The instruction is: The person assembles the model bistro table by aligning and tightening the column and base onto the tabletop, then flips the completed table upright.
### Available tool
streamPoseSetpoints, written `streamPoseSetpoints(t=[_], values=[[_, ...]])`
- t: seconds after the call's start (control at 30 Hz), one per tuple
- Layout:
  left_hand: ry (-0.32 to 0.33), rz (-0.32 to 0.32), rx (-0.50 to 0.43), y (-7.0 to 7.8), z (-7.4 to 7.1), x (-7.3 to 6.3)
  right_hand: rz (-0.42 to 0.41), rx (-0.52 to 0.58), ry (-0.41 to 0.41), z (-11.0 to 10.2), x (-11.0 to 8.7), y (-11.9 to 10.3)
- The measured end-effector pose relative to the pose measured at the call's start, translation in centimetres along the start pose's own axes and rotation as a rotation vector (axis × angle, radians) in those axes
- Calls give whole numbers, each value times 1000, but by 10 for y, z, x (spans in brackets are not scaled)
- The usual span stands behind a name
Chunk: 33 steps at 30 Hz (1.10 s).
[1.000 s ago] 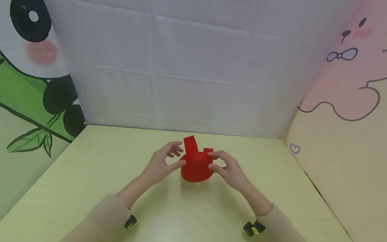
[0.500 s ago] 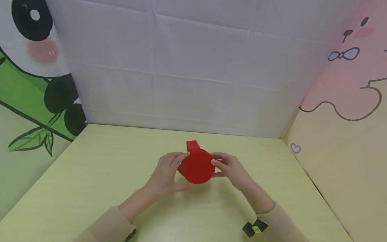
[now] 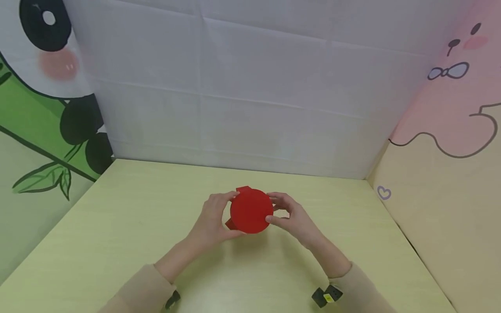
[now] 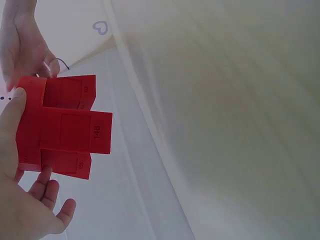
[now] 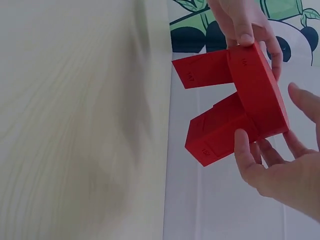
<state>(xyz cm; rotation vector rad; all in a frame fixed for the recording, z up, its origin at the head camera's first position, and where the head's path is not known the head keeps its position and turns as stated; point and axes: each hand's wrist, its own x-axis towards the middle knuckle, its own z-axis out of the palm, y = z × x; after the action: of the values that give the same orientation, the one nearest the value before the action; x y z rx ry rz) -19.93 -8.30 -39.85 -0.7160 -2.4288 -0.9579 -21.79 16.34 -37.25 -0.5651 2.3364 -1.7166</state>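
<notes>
A red piece (image 3: 250, 211), a round disc with rectangular blocks jutting from its back, is held above the pale wooden table (image 3: 117, 226). Its flat disc face is turned toward the head camera. My left hand (image 3: 213, 217) grips its left edge and my right hand (image 3: 291, 215) pinches its right edge. In the left wrist view the red piece (image 4: 65, 127) shows three stacked blocks, with my left hand (image 4: 20, 200) around the disc rim and the right hand (image 4: 25, 45) above. The right wrist view has the red piece (image 5: 250, 100) between my right hand (image 5: 280, 170) and the left hand (image 5: 240, 20).
A white cloth backdrop (image 3: 250, 87) closes the far side. A panda panel (image 3: 39, 108) stands at the left and a pink and beige cartoon panel (image 3: 450, 152) at the right. Beige sleeves cover both forearms.
The red piece has been turned so its disc faces the camera; the blocks that stuck up are now mostly hidden behind it. Both hands closed in on its rim.
</notes>
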Motion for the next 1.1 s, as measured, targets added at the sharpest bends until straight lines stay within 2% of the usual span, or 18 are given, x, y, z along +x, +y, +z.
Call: streamPoseSetpoints(t=[0.2, 0.33, 0.57, 1.1], values=[[-78, -142, -133, -6, -3, 9, -89, -139, 15, 0, 6, 9], [-148, -221, -204, -15, -2, 16, -93, -199, 53, 1, 11, 17], [-243, -293, -248, -32, 3, 28, -54, -266, 104, 3, 21, 24], [-402, -392, -320, -67, 19, 43, 73, -275, 136, 7, 41, 47]])
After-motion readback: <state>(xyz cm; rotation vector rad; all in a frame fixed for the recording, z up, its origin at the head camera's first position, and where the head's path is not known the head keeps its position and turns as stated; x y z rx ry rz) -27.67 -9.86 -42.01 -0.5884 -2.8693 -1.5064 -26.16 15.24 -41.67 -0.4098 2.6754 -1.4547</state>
